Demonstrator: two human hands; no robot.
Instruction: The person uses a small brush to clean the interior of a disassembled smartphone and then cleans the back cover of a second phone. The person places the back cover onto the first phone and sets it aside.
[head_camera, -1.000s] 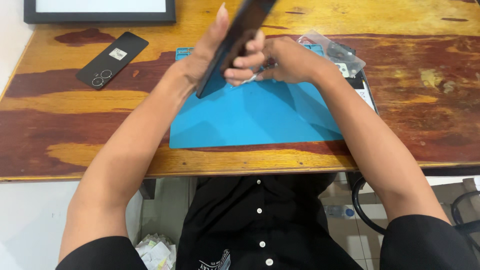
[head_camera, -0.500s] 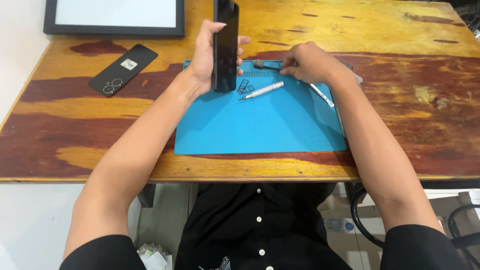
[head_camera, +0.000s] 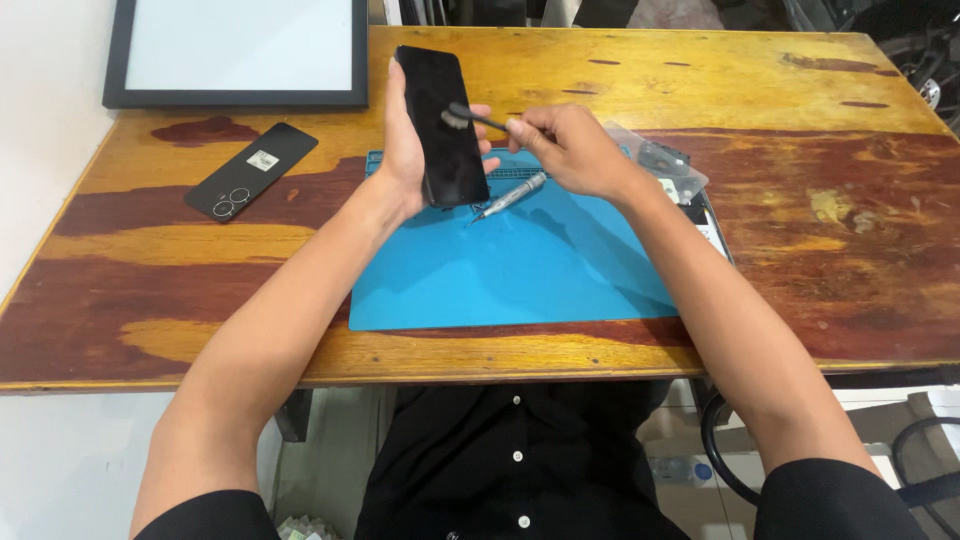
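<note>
The phone (head_camera: 443, 125) in the left hand (head_camera: 405, 150) has a smooth, shiny black glass face. The small brush (head_camera: 478, 117) in the right hand (head_camera: 575, 150) looks like dark plastic with soft bristles. The counter (head_camera: 820, 200) is old wood, glossy with varnish, worn and patchy. The blue mat (head_camera: 520, 270) looks like soft, matt rubber. The screwdriver (head_camera: 512, 196) on it is shiny metal. At 9 o'clock lies a black back cover (head_camera: 252, 171), smooth and a bit shiny. At 3 o'clock sits a clear plastic bag (head_camera: 660, 160). The shirt (head_camera: 510, 470) is black cloth with small white buttons.
</note>
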